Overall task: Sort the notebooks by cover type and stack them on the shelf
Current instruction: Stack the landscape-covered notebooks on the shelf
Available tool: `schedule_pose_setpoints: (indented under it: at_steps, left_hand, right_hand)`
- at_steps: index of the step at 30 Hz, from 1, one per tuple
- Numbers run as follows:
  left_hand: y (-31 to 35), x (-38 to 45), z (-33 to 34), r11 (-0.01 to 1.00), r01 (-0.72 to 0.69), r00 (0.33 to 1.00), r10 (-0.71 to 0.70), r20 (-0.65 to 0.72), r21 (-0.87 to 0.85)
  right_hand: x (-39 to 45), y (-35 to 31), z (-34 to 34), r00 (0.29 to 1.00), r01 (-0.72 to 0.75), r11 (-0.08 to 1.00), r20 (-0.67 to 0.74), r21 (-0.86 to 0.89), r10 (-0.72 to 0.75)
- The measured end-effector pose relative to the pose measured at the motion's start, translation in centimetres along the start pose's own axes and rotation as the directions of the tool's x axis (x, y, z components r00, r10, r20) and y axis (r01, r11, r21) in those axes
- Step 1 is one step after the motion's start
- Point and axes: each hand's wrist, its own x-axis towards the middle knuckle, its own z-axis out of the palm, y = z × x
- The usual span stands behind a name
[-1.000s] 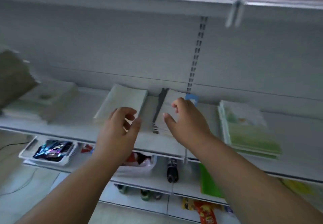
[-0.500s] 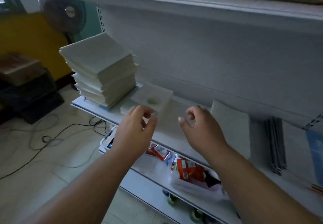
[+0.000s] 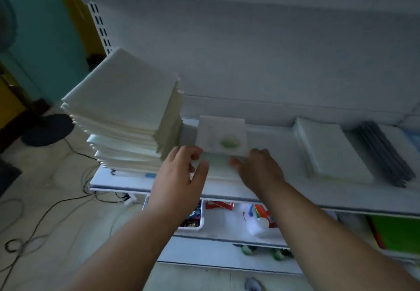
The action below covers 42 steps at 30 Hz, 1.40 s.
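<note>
Shelf (image 3: pixel 284 194): white metal, at mid height, carrying all the notebooks listed below.

Item 1. Low pile of notebooks (image 3: pixel 221 152), pale cover with a green mark, lying flat on the shelf between the hands. Top copy sits slightly further back than the ones under it. Blurred; the count cannot be told.

Item 2. Tall stack (image 3: pixel 123 118), plain pale covers, at the left end of the shelf, just beside item 1. Edges uneven and leaning a little toward the floor side.

Item 3. Flat pile (image 3: pixel 329 150), pale covers, right of item 1 and apart from it.

Item 4. Dark notebooks (image 3: pixel 384 154), at the far right, next to item 3.

Left hand (image 3: pixel 179 179): fingers and thumb spread in a wide, loosely curved span, holding nothing, at the front left corner of item 1. Contact with the pile cannot be told.

Right hand (image 3: pixel 259 170): thumb out toward the pile, fingers bent over its front right edge. Whether it grips or only rests there cannot be told.

Handling, as a judgement: thin paper notebooks, light singly, somewhat floppy, smooth covers that slide over one another. A pile is best taken from both short sides at once, thumbs on top and fingers beneath, so the copies stay squared. Item 2 looks likely to topple if nudged from the right; anything added should go down flat and centred.

Lower shelf (image 3: pixel 227 229): a white tray with coloured packets, not part of the sorting.
</note>
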Motion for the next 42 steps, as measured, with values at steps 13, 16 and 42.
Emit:
schedule_pose_setpoints:
  at_steps: [13,16,42]
  left_hand:
    - [0.5,1.1,-1.4,0.911,0.329,0.916,-0.245,0.319,-0.247]
    - [1.4,1.0,-1.3,0.744,0.429,0.901,-0.316,0.296,-0.512]
    - [5.9,-4.2,-0.6,0.764,0.322,0.769,-0.555,-0.317,-0.559]
  right_hand:
    - [-7.2,-0.5,-2.2,0.99,0.026,0.608,-0.105,0.793,0.095]
    - [-7.9,-0.6,-2.3,0.996,-0.027,0.537,-0.023,0.843,0.086]
    - [-0.8,3.7,-4.3,0.99,-0.009,0.415,0.068,0.91,-0.127]
